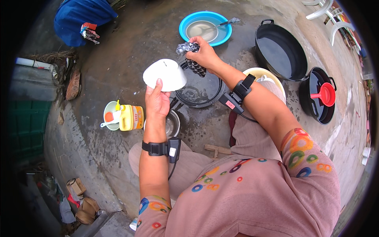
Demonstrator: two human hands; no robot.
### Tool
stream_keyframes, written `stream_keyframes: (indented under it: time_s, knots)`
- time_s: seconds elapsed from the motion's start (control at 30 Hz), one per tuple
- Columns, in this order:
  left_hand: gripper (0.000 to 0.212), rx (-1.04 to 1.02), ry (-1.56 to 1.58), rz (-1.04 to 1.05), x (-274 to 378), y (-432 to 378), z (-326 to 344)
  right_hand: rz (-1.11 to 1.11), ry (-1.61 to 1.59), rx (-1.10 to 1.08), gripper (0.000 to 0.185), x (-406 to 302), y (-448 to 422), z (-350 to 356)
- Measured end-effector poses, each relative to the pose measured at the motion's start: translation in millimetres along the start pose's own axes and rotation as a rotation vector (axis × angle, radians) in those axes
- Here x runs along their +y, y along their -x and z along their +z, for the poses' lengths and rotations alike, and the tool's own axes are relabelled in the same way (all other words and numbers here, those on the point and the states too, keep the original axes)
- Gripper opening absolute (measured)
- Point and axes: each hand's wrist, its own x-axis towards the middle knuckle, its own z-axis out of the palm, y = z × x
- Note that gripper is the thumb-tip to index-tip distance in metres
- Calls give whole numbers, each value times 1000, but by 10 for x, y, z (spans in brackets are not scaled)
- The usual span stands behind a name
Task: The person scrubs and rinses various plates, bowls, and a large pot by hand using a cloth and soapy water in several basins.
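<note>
My left hand [157, 101] holds a white bowl [165, 77], thumb on its outer wall, with the bowl tipped so its outside faces me. In my right hand [203, 54] is a black-and-pale patterned cloth [196, 67] bunched together with a piece of clear plastic [183, 48]. The cloth is to the right of the bowl and apart from it. Below both hands, a round black basin [204, 96] with a little water rests on the wet concrete. Just beyond my right hand stands a blue basin [182, 20] of cloudy water, with a long-handled utensil [220, 25] leaning in it.
Right of me are a large black pot [279, 54] of water, a smaller black pot [314, 108] with a red dipper [326, 94], and a cream basin [250, 71] holding white crockery. Left are a yellow jug [127, 117], a pale green bowl [109, 107] and a metal bowl [174, 123].
</note>
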Motion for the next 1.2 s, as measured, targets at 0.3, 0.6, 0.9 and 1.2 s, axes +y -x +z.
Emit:
stream_keyframes:
  time_s: [0.3,0.6,0.9,1.2]
  knots:
    - [27,-42,-430,-129,-120,113,158,-910,540,-370,40,-270,506,347]
    - [32,-337,-425,-177,-54,218,173,-192,307,-241,27,-79,-52,-31]
    - [36,-177,35,12,-3,76,148,-86,93,-2,33,66,185,132]
    - [38,-114,270,-81,-182,-5,-75,-825,552,-206,36,-76,694,454]
